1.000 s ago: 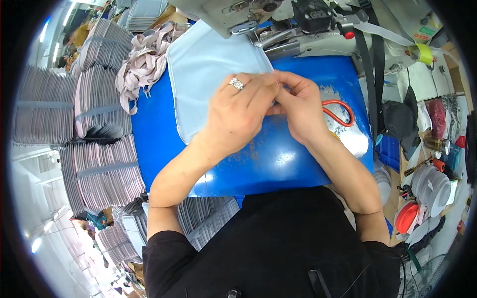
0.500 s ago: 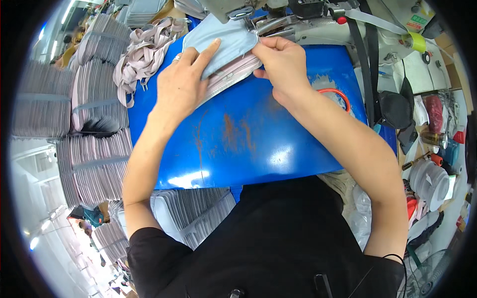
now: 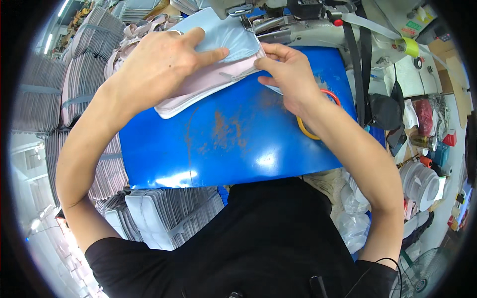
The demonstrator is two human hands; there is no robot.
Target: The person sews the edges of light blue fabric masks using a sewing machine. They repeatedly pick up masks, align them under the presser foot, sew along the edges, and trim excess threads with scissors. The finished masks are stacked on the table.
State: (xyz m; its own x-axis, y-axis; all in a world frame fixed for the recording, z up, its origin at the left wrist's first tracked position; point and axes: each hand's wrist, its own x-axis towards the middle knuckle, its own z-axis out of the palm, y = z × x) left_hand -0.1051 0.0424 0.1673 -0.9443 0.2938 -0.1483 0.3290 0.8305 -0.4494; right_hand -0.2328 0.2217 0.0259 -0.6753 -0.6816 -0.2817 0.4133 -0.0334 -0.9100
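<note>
My left hand (image 3: pixel 174 59) lies over the upper left of a padded fabric piece, fingers spread on its light blue layer (image 3: pixel 221 30); its thumb is hidden. Beneath that layer shows a pale pink layer (image 3: pixel 203 87) with a white border, angled across the blue work surface (image 3: pixel 238 154). My right hand (image 3: pixel 280 67) pinches the piece's right edge near the sewing machine (image 3: pixel 313 35). Under my right wrist, red and yellow looped handles (image 3: pixel 310 131) of a tool, partly hidden, rest on the surface.
Bundled stacks of padded pieces (image 3: pixel 39 104) line the left, with more bundles (image 3: pixel 169 218) below the surface. Pale straps (image 3: pixel 136 31) lie behind my left hand. Black straps (image 3: pixel 350 69) hang at right, beside white spools (image 3: pixel 417 181), a jar (image 3: pixel 422 141) and assorted supplies.
The piece has shifted up and turned at an angle, exposing the pink layer. My left hand has moved left and up; my right hand stays on the edge, slightly higher than a second ago.
</note>
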